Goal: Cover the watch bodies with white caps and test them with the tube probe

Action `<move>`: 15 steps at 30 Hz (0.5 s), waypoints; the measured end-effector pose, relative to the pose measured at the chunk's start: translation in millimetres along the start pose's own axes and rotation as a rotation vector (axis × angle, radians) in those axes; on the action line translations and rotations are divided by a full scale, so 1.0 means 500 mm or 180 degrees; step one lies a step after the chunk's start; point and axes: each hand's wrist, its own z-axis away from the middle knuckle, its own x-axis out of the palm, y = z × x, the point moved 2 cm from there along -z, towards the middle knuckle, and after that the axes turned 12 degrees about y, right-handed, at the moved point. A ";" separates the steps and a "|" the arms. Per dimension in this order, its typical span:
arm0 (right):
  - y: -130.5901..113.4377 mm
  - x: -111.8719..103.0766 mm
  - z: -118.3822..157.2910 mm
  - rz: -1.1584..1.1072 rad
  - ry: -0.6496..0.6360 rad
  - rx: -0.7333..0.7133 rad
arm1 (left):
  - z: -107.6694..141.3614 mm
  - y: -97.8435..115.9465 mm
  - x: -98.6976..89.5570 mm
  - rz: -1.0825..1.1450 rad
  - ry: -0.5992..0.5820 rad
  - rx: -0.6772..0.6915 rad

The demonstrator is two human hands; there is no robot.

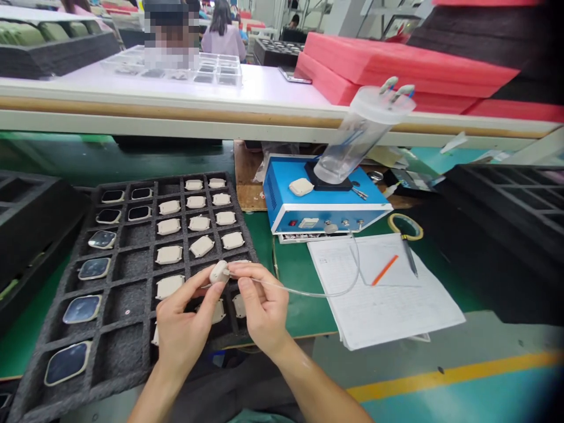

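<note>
My left hand point(187, 323) pinches a small cream-white watch case point(219, 271) on edge above the foam tray. Closed near its right side, my right hand point(264, 308) holds the end of a thin clear tube point(315, 294) at the case. The tube's tip is hidden by my fingers. From there the tube curves to the front of a blue control box point(282, 202). Below my hands lies a dark grey foam tray point(132, 298) with pale watch cases point(169, 254) in its right columns and dark-screened watch faces point(82, 309) at the left.
On the blue box stand a tilted clear cylinder point(352, 141) and another pale case point(301, 187). Papers point(379, 317) with a pen point(409, 258) and an orange strip point(385, 269) lie right, near a tape roll point(404, 227). A shelf edge point(176, 120) crosses ahead; black foam trays flank both sides.
</note>
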 end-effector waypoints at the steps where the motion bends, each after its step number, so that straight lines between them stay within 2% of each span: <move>1: 0.000 0.000 0.000 -0.0013 -0.0006 0.0004 | 0.000 0.000 0.000 -0.0007 0.0001 0.0006; 15: 0.003 -0.005 0.008 -0.0167 -0.0034 0.0207 | 0.004 0.001 -0.001 0.0151 -0.0025 -0.0052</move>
